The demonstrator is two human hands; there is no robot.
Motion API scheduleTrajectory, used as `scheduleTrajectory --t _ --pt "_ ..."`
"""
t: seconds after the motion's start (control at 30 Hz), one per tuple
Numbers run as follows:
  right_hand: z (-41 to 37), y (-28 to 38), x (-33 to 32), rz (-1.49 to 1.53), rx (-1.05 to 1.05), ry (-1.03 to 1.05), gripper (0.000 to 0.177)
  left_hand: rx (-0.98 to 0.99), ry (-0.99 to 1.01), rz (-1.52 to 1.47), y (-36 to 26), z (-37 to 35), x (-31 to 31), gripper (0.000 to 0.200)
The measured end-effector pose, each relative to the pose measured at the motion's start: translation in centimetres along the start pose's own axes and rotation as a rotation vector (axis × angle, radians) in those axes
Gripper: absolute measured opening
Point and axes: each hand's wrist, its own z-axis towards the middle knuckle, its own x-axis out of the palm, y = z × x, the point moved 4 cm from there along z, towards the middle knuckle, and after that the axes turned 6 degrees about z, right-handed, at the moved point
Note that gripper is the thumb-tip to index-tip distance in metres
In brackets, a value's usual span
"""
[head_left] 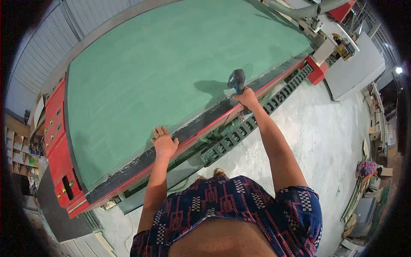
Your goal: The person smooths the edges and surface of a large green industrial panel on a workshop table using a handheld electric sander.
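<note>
My right hand (248, 99) is wrapped round the grip of a teal and black cordless drill (236, 80). The drill is held upright over the near edge of a large green board (171, 64), and its shadow falls on the board to the left. My fingers hide part of its handle. My left hand (164, 140) lies with fingers spread on the near edge of the board, palm down and holding nothing. The board rests on a machine bed with a black and red front rail (201, 127).
A black cable chain (233, 138) runs along the front of the bed. At the far right stand the machine's head (317, 26) with a grey hose (299, 7) and a white cabinet (359, 68). Another person (367, 168) bends near stacked material at right.
</note>
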Motion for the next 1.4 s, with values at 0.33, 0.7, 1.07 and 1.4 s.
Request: scheduleTrajectory --t 0.33,0.7,1.07,1.4 --pt "0.1 -0.8 -1.6 -0.047 -0.088 0.088 0.052 -0.090 -0.044 -0.085 -0.1 0.7 0.6 0.075" --pt "3.7 -2.6 -4.4 0.016 -0.333 0.282 0.050 -0.268 -0.099 -0.103 -12.9 2.6 -1.0 0.076" --pt "6.0 -3.8 -6.8 0.261 -0.283 0.535 0.050 -0.435 0.070 -0.051 -16.5 5.4 -0.2 0.085" --pt "11.3 -7.3 -15.2 0.230 -0.333 0.155 0.044 -0.439 0.126 -0.023 -17.1 5.9 -0.4 0.090"
